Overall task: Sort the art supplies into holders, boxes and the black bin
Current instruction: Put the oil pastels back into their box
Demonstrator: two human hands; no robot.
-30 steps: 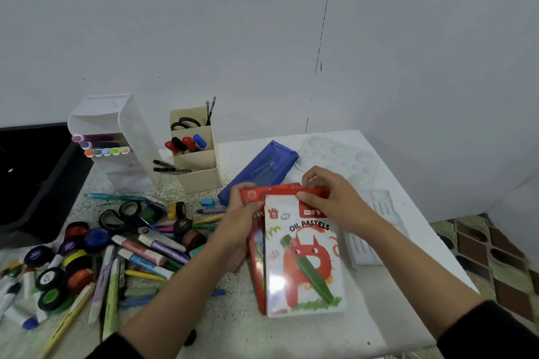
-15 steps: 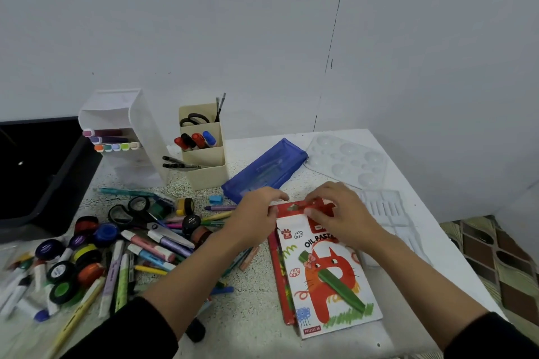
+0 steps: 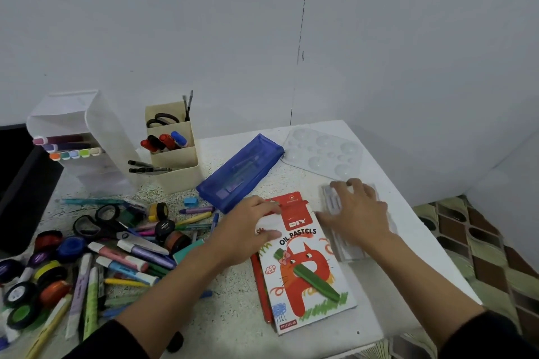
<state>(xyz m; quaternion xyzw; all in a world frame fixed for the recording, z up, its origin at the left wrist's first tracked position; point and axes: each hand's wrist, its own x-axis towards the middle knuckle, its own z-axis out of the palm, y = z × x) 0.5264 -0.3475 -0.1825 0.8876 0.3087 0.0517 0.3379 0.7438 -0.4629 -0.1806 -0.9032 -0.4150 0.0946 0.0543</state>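
The right hand [image 3: 358,213] has left the red flap of the oil pastels box [image 3: 306,268], where both hands were working half a second ago. It now lies on the clear plastic tray [image 3: 350,255] just beside the box, with its fingers [image 3: 338,185] spread and flat on it. The left hand [image 3: 250,230] stays at the box's top left corner by the flap. Its thumb rests on the white face, but whether its fingers pinch the flap or only press it is not clear from this angle.

The box lies flat on the counter [image 3: 227,315], turned a little from a second ago, with its flap end towards the blue pencil case [image 3: 239,172].

The box seems to be open and ready, and the tray looks like the next thing to go in. The loose markers, the paint pots and the black bin [image 3: 17,183] on the left are still to be dealt with.
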